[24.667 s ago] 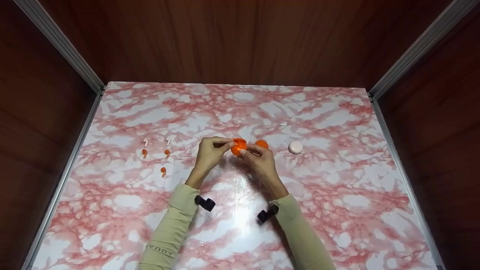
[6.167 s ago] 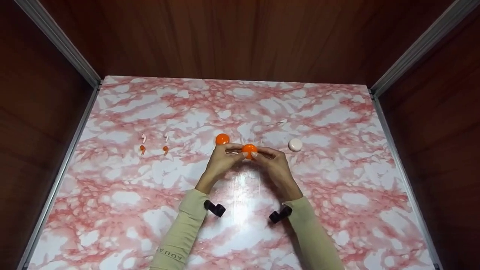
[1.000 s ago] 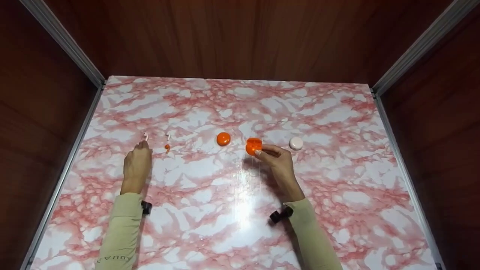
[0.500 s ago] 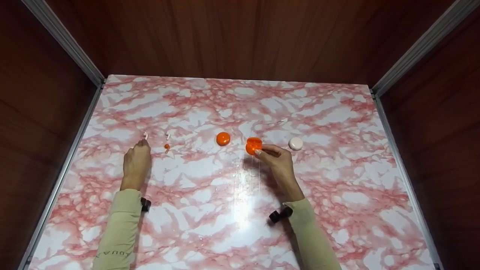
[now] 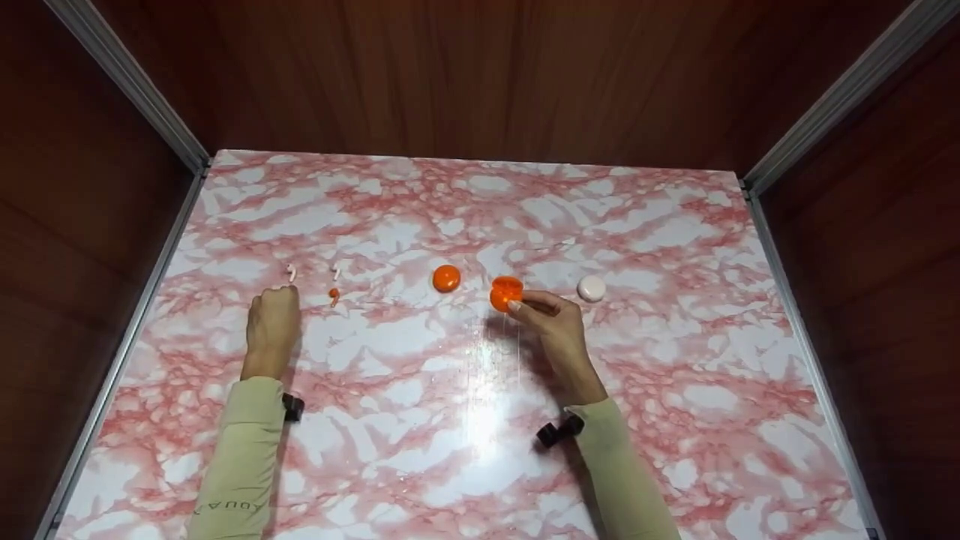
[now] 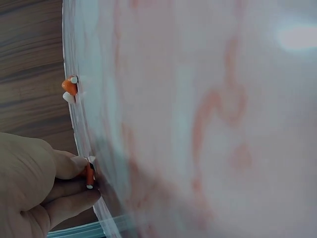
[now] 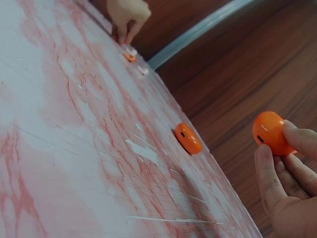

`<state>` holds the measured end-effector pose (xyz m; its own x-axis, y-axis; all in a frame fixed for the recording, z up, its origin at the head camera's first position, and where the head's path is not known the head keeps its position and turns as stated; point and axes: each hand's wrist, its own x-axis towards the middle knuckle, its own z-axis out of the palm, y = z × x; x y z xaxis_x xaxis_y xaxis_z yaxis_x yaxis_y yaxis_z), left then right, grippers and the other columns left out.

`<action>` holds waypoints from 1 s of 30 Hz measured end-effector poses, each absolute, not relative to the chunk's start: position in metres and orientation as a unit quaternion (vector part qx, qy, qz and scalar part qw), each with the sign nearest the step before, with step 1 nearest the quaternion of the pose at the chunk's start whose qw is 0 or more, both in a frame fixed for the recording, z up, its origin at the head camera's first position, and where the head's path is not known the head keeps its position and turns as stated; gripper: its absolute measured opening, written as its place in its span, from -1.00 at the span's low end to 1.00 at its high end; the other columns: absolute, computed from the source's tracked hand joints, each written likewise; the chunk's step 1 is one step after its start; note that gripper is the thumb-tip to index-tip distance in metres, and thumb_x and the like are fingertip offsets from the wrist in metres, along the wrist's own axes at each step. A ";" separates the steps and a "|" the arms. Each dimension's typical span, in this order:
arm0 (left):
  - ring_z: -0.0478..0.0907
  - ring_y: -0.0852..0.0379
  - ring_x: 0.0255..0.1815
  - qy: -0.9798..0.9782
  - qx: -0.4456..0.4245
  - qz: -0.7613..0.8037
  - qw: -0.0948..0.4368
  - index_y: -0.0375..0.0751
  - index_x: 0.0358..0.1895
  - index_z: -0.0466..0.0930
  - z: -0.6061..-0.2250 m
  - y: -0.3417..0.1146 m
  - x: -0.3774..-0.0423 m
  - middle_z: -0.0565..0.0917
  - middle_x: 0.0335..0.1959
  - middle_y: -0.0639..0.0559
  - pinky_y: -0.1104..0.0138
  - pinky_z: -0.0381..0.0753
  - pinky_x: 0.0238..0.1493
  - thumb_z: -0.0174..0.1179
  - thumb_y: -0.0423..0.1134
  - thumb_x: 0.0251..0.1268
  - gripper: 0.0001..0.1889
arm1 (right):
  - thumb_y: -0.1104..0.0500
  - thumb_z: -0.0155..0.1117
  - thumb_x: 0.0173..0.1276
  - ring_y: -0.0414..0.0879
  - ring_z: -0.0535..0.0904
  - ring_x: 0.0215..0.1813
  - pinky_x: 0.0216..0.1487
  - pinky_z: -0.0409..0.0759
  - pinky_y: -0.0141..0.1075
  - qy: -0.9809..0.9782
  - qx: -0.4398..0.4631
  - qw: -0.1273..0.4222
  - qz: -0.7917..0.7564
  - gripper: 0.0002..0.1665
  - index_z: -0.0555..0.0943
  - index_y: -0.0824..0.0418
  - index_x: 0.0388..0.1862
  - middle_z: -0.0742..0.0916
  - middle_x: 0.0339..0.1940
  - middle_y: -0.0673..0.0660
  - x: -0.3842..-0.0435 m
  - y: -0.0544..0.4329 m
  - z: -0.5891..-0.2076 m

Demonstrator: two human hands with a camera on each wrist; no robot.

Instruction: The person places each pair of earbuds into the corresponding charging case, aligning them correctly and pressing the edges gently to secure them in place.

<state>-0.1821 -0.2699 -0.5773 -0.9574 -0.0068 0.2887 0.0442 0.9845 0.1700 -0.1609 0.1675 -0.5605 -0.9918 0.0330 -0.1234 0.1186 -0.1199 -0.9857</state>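
Note:
My left hand (image 5: 274, 326) is at the left of the table, pinching an orange earbud (image 6: 89, 176) between thumb and fingers, low over the surface. In the head view the hand hides this earbud. Its right-hand neighbour is another orange earbud (image 5: 334, 297), lying on the table. Two white earbuds, one on the left (image 5: 291, 272) and one on the right (image 5: 337, 271), lie just behind. My right hand (image 5: 555, 322) holds an orange earbud case (image 5: 505, 296) by its right side, lid raised, above the table.
A closed orange earbud case (image 5: 446, 278) rests on the marbled table (image 5: 405, 465), left of the held one. Farther right sits a round white case (image 5: 592, 288). Dark wood panels (image 5: 480, 82) with metal edge strips enclose the back and sides.
Since 6.2 s ago, my left hand has left the held case, gone left and gripped an orange earbud; that case's lid is now up. Over the last second it drew slightly back.

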 end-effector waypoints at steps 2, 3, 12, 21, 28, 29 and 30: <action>0.71 -0.52 -0.45 -0.986 -0.006 -0.091 0.139 -0.64 -0.39 0.67 -0.577 -0.270 -0.182 0.70 -0.47 -0.57 -0.21 0.70 -0.44 -0.01 -0.60 0.42 -0.73 | 0.14 0.64 0.24 0.02 0.83 0.01 0.12 0.79 -0.19 0.660 0.053 0.032 -0.748 -0.59 0.79 0.29 0.02 0.85 -0.03 0.21 -0.161 0.167 -0.561; 0.71 -0.52 -0.45 -0.986 -0.005 -0.092 0.138 -0.64 -0.39 0.67 -0.576 -0.270 -0.182 0.70 -0.48 -0.57 -0.22 0.69 -0.44 -0.02 -0.60 0.42 -0.72 | 0.13 0.65 0.24 0.02 0.83 0.01 0.12 0.79 -0.19 0.660 0.053 0.033 -0.748 -0.58 0.79 0.29 0.02 0.85 -0.03 0.21 -0.161 0.167 -0.561; 0.72 -0.51 -0.47 -0.979 -0.029 -0.078 0.188 -0.67 -0.37 0.65 -0.571 -0.267 -0.184 0.71 -0.49 -0.55 -0.17 0.70 -0.54 -0.01 -0.60 0.47 -0.72 | 0.13 0.65 0.23 0.03 0.83 0.01 0.13 0.79 -0.17 0.666 0.056 0.030 -0.743 -0.58 0.79 0.28 0.01 0.86 -0.04 0.22 -0.161 0.167 -0.560; 0.73 -0.50 -0.36 -0.961 -0.054 -0.141 0.234 -0.52 -0.26 0.62 -0.554 -0.249 -0.185 0.77 -0.25 -0.41 -0.22 0.72 -0.40 -0.01 -0.59 0.49 -0.80 | 0.18 0.62 0.26 0.01 0.82 -0.01 0.07 0.80 -0.27 0.674 0.060 0.031 -0.736 -0.62 0.79 0.28 0.03 0.86 -0.05 0.21 -0.160 0.167 -0.560; 0.80 -0.38 -0.23 -0.936 -0.075 -0.236 0.249 -0.51 -0.18 0.74 -0.539 -0.229 -0.188 0.81 -0.21 -0.43 -0.12 0.79 -0.26 0.13 -0.57 0.49 -0.83 | 0.14 0.64 0.24 -0.01 0.82 0.03 0.08 0.79 -0.28 0.673 0.054 0.030 -0.737 -0.59 0.80 0.27 0.03 0.85 0.00 0.20 -0.159 0.166 -0.560; 0.81 -0.36 -0.21 -0.931 -0.072 -0.262 0.243 -0.50 -0.15 0.77 -0.537 -0.225 -0.188 0.81 -0.20 -0.42 -0.11 0.80 -0.23 0.17 -0.56 0.47 -0.84 | 0.15 0.64 0.24 -0.01 0.82 0.03 0.08 0.79 -0.28 0.672 0.052 0.030 -0.738 -0.59 0.79 0.27 0.03 0.85 0.01 0.21 -0.159 0.166 -0.560; 0.82 -0.34 -0.25 -0.926 -0.065 -0.290 0.234 -0.49 -0.12 0.78 -0.535 -0.222 -0.188 0.82 -0.22 -0.41 -0.09 0.80 -0.26 0.19 -0.54 0.47 -0.84 | 0.15 0.65 0.23 -0.01 0.82 0.04 0.07 0.79 -0.28 0.670 0.051 0.029 -0.740 -0.58 0.79 0.28 0.03 0.85 0.01 0.21 -0.159 0.166 -0.560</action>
<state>-0.1879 -0.2221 -0.5347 -0.8820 -0.0149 0.4711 0.2567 0.8230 0.5067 -0.1592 0.1655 -0.5601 -0.9931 0.0250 -0.1149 0.1118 -0.1006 -0.9886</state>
